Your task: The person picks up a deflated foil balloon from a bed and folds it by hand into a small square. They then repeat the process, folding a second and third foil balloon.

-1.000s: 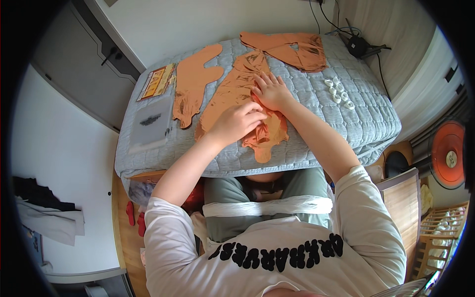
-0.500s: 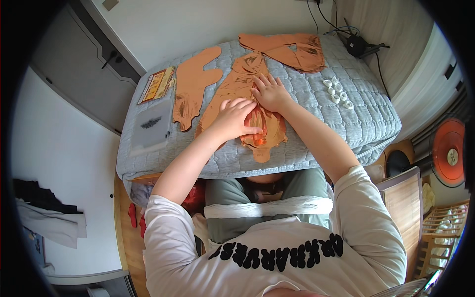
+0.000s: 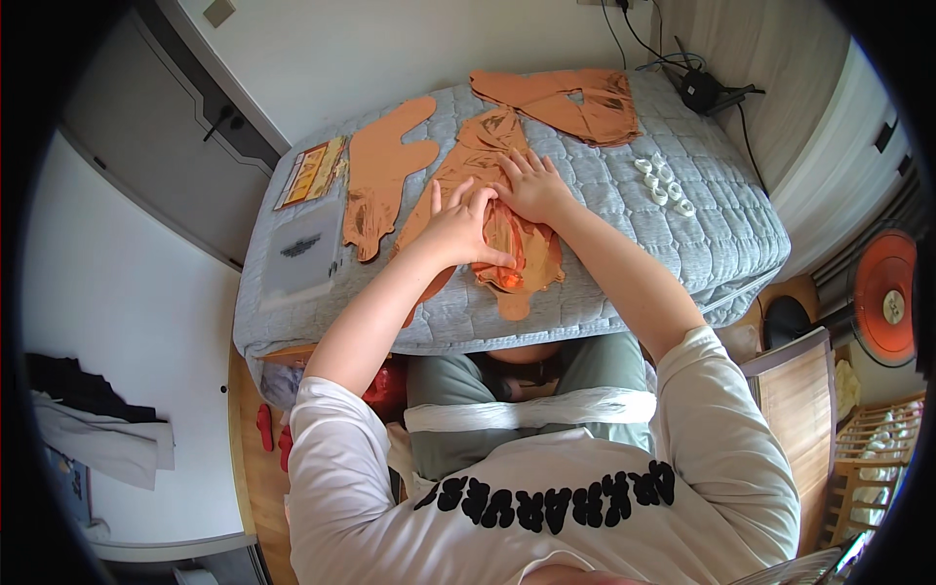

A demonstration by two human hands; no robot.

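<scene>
A flat, creased orange foil balloon [image 3: 475, 146] lies on the quilted bed in front of me, with a redder, glossy patch [image 3: 517, 244] near its close end. Both my hands rest at this balloon. My right hand [image 3: 534, 188] lies palm down on its middle, fingers spread and outstretched. Beside it, my left hand [image 3: 458, 229] arches over the red patch with thumb and fingers apart, the thumb touching the foil and the index finger near my right thumb. A second flat orange foil balloon [image 3: 380, 166] lies to the left, and another [image 3: 595, 107] lies folded at the far right.
The grey quilted bed [image 3: 721, 195] carries several small white rings [image 3: 665, 185] at the right, a printed card sheet [image 3: 314, 173] and a translucent plastic pouch [image 3: 302, 255] at the left. A black device with cables [image 3: 700, 90] sits at the back right corner. A round orange-red fan-like object [image 3: 885, 304] stands beside the bed.
My left hand's fingers have lifted and spread from the foil, while its thumb stays by the red patch. My right hand has stayed in place.
</scene>
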